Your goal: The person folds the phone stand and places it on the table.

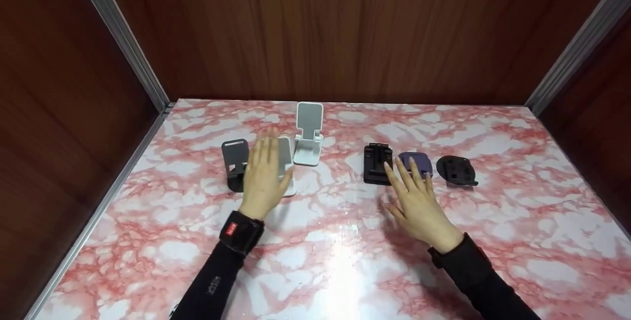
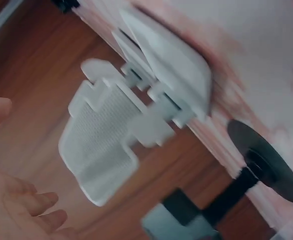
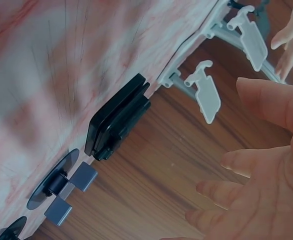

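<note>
My left hand [image 1: 263,174], fingers straight and together, hovers over a white phone stand [image 1: 287,155] and hides part of it. Left of that hand stands a dark grey phone stand [image 1: 235,152] on a round base. A second white phone stand [image 1: 309,120], unfolded upright, is just to the right. My right hand [image 1: 419,206] spreads its fingers with nothing held. Its fingertips overlap a folded black phone stand [image 1: 378,162] and a purple phone stand [image 1: 416,161] in the head view. The right wrist view shows the black stand [image 3: 117,120] lying flat, apart from the palm.
A folded black phone stand with a round base [image 1: 457,171] lies at the far right of the row. Beneath everything is a red-and-white marbled table [image 1: 330,221]. A brown wood-grain panel [image 1: 345,34] rises behind it, with metal-framed side panels left and right.
</note>
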The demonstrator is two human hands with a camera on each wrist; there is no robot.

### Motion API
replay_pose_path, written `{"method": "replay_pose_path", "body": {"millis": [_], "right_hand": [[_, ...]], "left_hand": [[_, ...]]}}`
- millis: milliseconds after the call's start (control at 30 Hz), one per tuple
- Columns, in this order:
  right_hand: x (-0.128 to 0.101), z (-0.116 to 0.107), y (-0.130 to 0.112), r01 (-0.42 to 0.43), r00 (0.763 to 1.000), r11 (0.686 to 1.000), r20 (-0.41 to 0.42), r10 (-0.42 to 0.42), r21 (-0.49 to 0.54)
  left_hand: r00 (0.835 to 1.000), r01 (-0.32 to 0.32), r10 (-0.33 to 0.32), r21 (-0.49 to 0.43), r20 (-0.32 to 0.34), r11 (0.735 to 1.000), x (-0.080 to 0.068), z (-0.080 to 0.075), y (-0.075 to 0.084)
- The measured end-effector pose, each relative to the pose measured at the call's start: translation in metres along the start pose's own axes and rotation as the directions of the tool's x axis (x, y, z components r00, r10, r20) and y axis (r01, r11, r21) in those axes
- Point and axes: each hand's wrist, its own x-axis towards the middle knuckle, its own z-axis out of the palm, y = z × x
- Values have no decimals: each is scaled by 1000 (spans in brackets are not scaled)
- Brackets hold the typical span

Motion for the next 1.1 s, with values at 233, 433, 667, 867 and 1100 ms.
{"method": "replay_pose_path", "body": {"millis": [233,433,667,867,1100], "right_hand": [[0,0,1,-2,1000,1000,5,2,-4],[0,1,1,0,1000,1000,-2,0,-9],[-2,1,1,19,1000,1000,-15,-19,-12],[-1,2,1,22,999,1000,-23,-23,-12],[-1,2,2,19,1000,1000,-7,-19,-15]], "left_hand": [[996,88,-94,-265,-10,960,3,-2,-18],[986,162,-166,-398,24,903,5,-2,-25],[966,247,-248,-517,68,820,3,-1,-31],[952,281,-296,-587,73,759,2,4,-36],[942,281,-334,-645,42,711,3,10,-39]]}}
